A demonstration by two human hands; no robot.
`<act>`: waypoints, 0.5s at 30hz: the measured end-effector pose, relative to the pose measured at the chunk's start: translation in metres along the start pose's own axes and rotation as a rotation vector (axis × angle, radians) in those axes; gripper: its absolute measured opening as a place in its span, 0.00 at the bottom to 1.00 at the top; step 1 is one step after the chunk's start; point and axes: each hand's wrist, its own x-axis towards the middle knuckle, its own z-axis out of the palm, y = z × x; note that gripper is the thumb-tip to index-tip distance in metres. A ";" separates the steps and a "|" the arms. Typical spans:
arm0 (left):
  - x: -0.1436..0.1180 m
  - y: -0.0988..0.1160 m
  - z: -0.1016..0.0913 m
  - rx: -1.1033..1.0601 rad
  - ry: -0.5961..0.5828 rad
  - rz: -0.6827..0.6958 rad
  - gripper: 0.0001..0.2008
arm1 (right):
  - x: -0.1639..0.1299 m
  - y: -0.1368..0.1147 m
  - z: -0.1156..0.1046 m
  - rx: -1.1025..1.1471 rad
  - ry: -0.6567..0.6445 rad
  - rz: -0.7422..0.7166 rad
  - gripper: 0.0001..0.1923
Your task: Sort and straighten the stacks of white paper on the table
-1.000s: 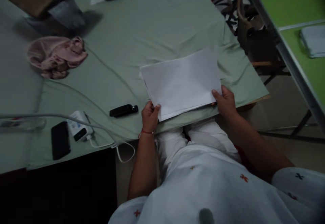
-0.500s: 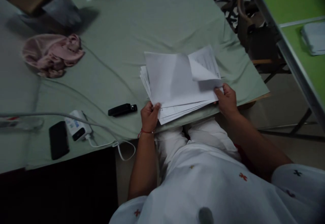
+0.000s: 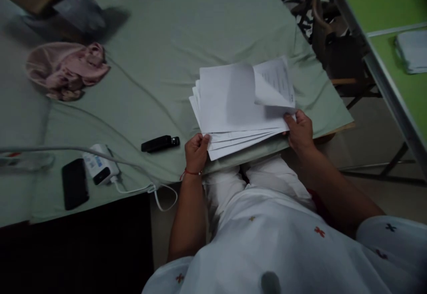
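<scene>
A fanned stack of white paper sheets (image 3: 230, 98) is held over the near edge of the cloth-covered table. At its lower left corner my left hand (image 3: 196, 151) is closed, thumb on top of the sheets. My right hand (image 3: 299, 129) pinches the right edge, thumb above and fingers hidden beneath. The top sheet's right part curls over, and a printed page shows under it. To the left of my left hand lies a black stapler (image 3: 160, 143), apart from it.
On the green tablecloth (image 3: 213, 18) lie a pink cloth (image 3: 68, 69), a black phone (image 3: 74, 183) and a white device (image 3: 100, 164) with a cable. A grey cord crosses the left side. Chairs (image 3: 343, 58) and a bright green table (image 3: 393, 5) stand at right.
The upper sheets have shifted right and the left edges are fanned wider apart. Both hands keep their hold in nearly the same place.
</scene>
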 end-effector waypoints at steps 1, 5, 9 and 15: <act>0.000 0.001 0.000 -0.026 -0.014 -0.008 0.22 | 0.001 0.001 0.000 0.019 0.003 -0.009 0.22; -0.001 0.000 0.001 -0.149 -0.150 -0.060 0.22 | 0.004 0.004 -0.002 0.078 0.032 -0.045 0.21; -0.001 -0.006 0.000 -0.078 -0.102 -0.085 0.17 | 0.003 0.003 -0.001 0.040 0.031 -0.023 0.21; 0.000 -0.007 -0.001 0.001 -0.030 -0.012 0.22 | 0.000 0.001 0.001 0.000 0.030 0.003 0.21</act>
